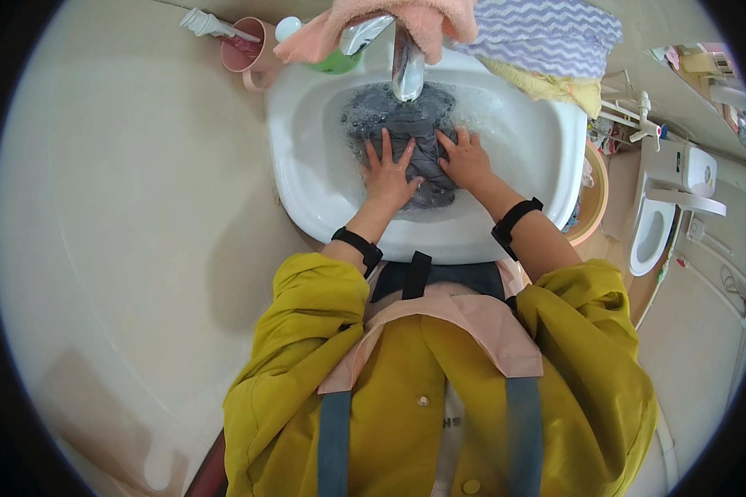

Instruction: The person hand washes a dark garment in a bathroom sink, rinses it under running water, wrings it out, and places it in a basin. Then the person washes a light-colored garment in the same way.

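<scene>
A dark grey cloth (419, 158) lies wet and crumpled in sudsy water inside the white washbasin (522, 186). My left hand (388, 177) rests on the cloth's left part, palm down with fingers spread. On its right edge lies my right hand (466, 158), fingers somewhat apart and partly in the water. Neither hand is plainly closed on the fabric. Above the cloth hangs the spout of a chrome faucet (408, 71); no stream of water shows from it. Foam floats around the cloth, and its far end is partly under the suds.
A pink towel (435, 18) drapes over the faucet, with a striped purple towel (541, 37) and a yellow towel (534, 81) at the right rim. A pink mug (248, 50) stands left. At the right are a tub (597, 192) and a toilet (651, 236).
</scene>
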`<state>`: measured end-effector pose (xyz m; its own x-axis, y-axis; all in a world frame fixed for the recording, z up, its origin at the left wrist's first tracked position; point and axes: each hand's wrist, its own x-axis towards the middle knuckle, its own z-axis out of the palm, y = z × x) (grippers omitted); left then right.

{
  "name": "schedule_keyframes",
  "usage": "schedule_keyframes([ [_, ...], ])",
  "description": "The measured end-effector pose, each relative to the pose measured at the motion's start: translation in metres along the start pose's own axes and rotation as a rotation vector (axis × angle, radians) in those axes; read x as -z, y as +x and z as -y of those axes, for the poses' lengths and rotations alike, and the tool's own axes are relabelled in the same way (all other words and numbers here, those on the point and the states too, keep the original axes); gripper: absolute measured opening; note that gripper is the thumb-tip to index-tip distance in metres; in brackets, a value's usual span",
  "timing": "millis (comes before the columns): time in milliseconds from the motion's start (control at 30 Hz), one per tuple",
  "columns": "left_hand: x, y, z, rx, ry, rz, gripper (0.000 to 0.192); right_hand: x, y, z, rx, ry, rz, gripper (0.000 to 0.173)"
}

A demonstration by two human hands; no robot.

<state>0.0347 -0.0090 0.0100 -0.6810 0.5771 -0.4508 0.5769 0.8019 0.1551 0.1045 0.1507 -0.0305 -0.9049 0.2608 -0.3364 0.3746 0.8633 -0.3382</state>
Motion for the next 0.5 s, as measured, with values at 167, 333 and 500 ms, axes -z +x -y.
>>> schedule_keyframes([
  [167,-0.012,0.040,0.018,-0.029,0.023,0.001,0.072,0.012,0.032,-0.004,-0.079,-0.054,0.049,0.049],
  [333,-0.017,0.045,0.027,0.020,-0.408,-0.263,0.066,0.025,0.051,-0.023,-0.314,0.282,0.031,0.043],
  [500,0.000,0.019,-0.001,0.554,-1.971,-0.008,0.067,0.024,0.035,0.017,-0.437,0.563,-0.127,0.039],
])
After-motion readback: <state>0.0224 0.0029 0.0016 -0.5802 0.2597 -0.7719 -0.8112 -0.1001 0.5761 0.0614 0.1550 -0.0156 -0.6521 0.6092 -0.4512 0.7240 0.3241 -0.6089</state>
